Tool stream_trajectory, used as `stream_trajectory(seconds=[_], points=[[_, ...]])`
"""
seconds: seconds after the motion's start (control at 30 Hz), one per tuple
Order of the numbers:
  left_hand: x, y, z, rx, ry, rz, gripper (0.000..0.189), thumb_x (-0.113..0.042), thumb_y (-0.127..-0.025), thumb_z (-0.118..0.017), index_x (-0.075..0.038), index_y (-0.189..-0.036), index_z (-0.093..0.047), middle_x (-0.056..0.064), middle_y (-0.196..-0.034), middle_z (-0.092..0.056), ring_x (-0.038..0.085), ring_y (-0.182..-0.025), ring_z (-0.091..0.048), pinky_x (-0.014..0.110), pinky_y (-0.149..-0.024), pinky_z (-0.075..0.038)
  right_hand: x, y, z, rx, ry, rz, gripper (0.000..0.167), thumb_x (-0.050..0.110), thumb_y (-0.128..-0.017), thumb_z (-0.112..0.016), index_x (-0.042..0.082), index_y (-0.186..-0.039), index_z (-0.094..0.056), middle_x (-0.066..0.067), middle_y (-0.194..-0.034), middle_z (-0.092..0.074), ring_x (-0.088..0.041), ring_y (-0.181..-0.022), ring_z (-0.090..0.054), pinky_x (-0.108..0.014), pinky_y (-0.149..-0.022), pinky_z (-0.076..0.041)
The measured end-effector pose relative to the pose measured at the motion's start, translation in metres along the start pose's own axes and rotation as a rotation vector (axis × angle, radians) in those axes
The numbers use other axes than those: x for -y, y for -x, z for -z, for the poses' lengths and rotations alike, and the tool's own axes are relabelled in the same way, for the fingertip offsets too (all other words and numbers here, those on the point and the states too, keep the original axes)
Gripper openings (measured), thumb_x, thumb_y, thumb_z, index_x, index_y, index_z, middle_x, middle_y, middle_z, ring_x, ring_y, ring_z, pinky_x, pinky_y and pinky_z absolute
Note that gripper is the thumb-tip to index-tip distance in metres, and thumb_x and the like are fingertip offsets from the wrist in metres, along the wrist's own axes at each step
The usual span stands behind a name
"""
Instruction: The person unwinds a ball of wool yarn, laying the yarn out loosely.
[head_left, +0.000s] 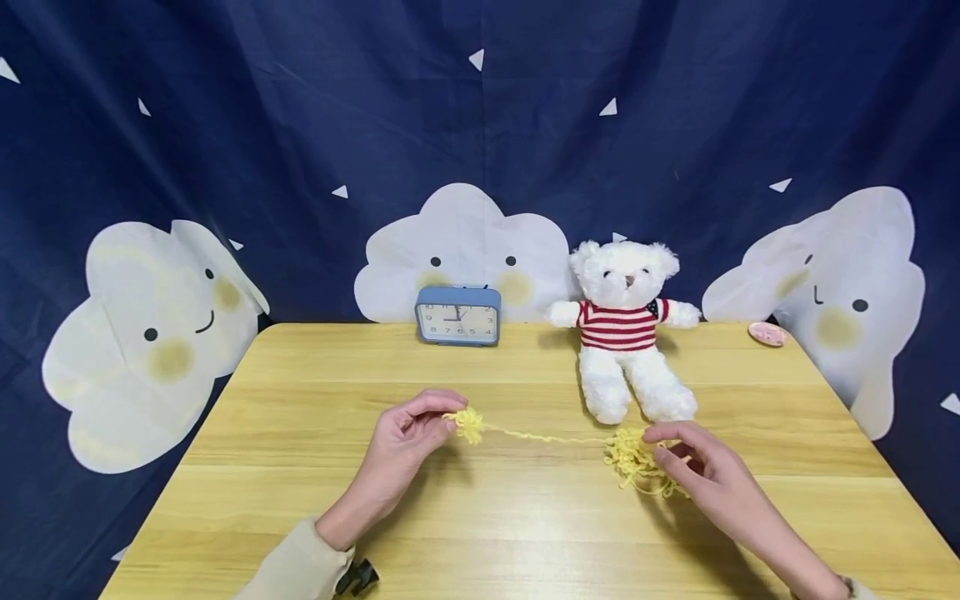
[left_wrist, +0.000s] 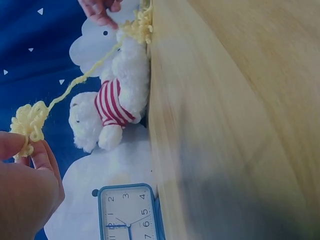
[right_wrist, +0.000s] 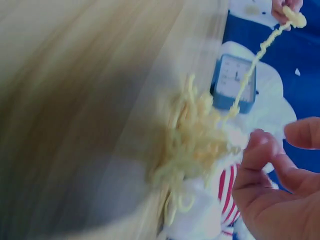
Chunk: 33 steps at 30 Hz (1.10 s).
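My left hand [head_left: 401, 446] pinches a small looped bunch of yellow yarn [head_left: 469, 425] between thumb and fingers. In the left wrist view that bunch [left_wrist: 30, 121] sticks up from the fingertips. A single strand [head_left: 551, 438] runs nearly straight across to a larger, loose tangle of yarn [head_left: 637, 458] at the right, low over the table. Beside this tangle is my right hand [head_left: 708, 471]. Seen from the right wrist, its thumb [right_wrist: 302, 134] stands apart from the loosely bent fingers [right_wrist: 252, 172], and the blurred tangle [right_wrist: 195, 137] lies just past the fingertips.
A white teddy bear [head_left: 618, 325] in a red-striped shirt sits behind the tangle. Further left, a blue alarm clock [head_left: 457, 317] stands near the back edge of the wooden table [head_left: 300, 483]. A small pink oval item [head_left: 767, 334] lies at the back right. Behind hangs a dark blue curtain [head_left: 300, 125].
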<state>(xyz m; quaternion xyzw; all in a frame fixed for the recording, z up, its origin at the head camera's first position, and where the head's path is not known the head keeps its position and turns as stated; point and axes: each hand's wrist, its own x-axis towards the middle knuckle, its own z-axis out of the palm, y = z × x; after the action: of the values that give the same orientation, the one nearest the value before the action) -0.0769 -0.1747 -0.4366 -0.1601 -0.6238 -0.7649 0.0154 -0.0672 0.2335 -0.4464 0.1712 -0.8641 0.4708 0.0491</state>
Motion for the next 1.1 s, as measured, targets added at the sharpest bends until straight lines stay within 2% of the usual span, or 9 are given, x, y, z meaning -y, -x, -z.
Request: stream_trajectory(seconds=[0.1,0.17,0.37,0.5,0.63,0.73,0.87,0.97,1.1], points=[[0.001,0.000,0.000,-0.015,-0.003,0.009,0.023,0.015,-0.096,-0.069,0.018,-0.119,-0.069,0.020,-0.128,-0.069,0.025,-0.119,-0.067,0.029,-0.104,-0.058,0.009,-0.007,-0.010,-0.003,-0.105,0.047,0.018,-0.003,-0.106,-0.066,0.004,-0.121,-0.073,-0.003,-0.120,-0.072,-0.019,-0.089,-0.068,-0.031,-0.064,-0.058],[0.001,0.000,-0.001,-0.031,-0.012,0.019,0.022,0.014,-0.096,-0.070,0.019,-0.117,-0.069,0.019,-0.126,-0.070,0.024,-0.116,-0.068,0.028,-0.101,-0.059,0.015,-0.013,-0.016,0.025,-0.184,0.069,0.020,-0.005,-0.106,-0.064,0.002,-0.124,-0.072,-0.003,-0.119,-0.071,-0.020,-0.089,-0.067,-0.032,-0.067,-0.059],[0.000,-0.001,-0.003,-0.077,-0.033,0.044,0.022,0.011,-0.098,-0.070,0.021,-0.117,-0.067,0.017,-0.120,-0.074,0.018,-0.107,-0.071,0.026,-0.096,-0.061,0.033,-0.036,-0.039,0.208,-0.368,0.101,0.032,-0.001,-0.109,-0.060,0.002,-0.140,-0.064,-0.008,-0.110,-0.070,-0.028,-0.089,-0.068,-0.035,-0.073,-0.063],[-0.001,-0.001,-0.005,-0.096,-0.032,0.055,0.022,0.009,-0.100,-0.069,0.022,-0.118,-0.065,0.012,-0.114,-0.076,0.015,-0.099,-0.073,0.028,-0.091,-0.063,0.046,-0.048,-0.059,0.331,-0.460,0.057,0.037,0.003,-0.110,-0.060,0.003,-0.147,-0.061,-0.015,-0.107,-0.068,-0.032,-0.094,-0.069,-0.036,-0.083,-0.064],[0.001,-0.002,-0.006,-0.098,-0.037,0.044,0.020,0.007,-0.102,-0.068,0.021,-0.116,-0.064,0.010,-0.109,-0.078,0.015,-0.097,-0.074,0.028,-0.089,-0.064,0.055,-0.057,-0.081,0.388,-0.512,0.046,0.042,0.002,-0.108,-0.063,0.002,-0.149,-0.059,-0.020,-0.103,-0.069,-0.032,-0.093,-0.070,-0.036,-0.086,-0.064],[0.004,-0.002,-0.007,-0.087,-0.012,0.034,0.019,0.006,-0.104,-0.066,0.019,-0.116,-0.062,0.013,-0.111,-0.079,0.017,-0.098,-0.075,0.031,-0.089,-0.065,0.060,-0.061,-0.095,0.395,-0.529,0.033,0.042,0.001,-0.105,-0.066,-0.002,-0.146,-0.060,-0.023,-0.106,-0.071,-0.035,-0.094,-0.072,-0.036,-0.087,-0.065],[0.006,-0.002,-0.007,-0.035,0.055,0.043,0.019,0.005,-0.107,-0.059,0.018,-0.121,-0.055,0.020,-0.119,-0.074,0.023,-0.094,-0.077,0.038,-0.078,-0.068,0.063,-0.064,-0.105,0.370,-0.513,-0.012,0.031,0.004,-0.104,-0.070,-0.006,-0.133,-0.065,-0.025,-0.105,-0.072,-0.034,-0.091,-0.073,-0.035,-0.083,-0.066],[0.006,-0.001,-0.007,0.012,0.138,0.088,0.017,0.004,-0.110,-0.055,0.014,-0.124,-0.052,0.020,-0.124,-0.067,0.025,-0.092,-0.076,0.034,-0.072,-0.067,0.064,-0.065,-0.107,0.324,-0.496,-0.016,0.018,0.004,-0.105,-0.070,-0.006,-0.120,-0.069,-0.027,-0.097,-0.070,-0.025,-0.084,-0.071,-0.032,-0.076,-0.065],[0.006,0.000,-0.006,0.053,0.259,0.179,0.020,0.004,-0.108,-0.057,0.001,-0.128,-0.055,0.013,-0.120,-0.064,0.021,-0.096,-0.071,0.025,-0.075,-0.063,0.064,-0.065,-0.108,0.272,-0.495,0.011,0.009,0.002,-0.105,-0.068,-0.004,-0.111,-0.070,-0.023,-0.093,-0.068,-0.019,-0.079,-0.068,-0.028,-0.071,-0.064]])
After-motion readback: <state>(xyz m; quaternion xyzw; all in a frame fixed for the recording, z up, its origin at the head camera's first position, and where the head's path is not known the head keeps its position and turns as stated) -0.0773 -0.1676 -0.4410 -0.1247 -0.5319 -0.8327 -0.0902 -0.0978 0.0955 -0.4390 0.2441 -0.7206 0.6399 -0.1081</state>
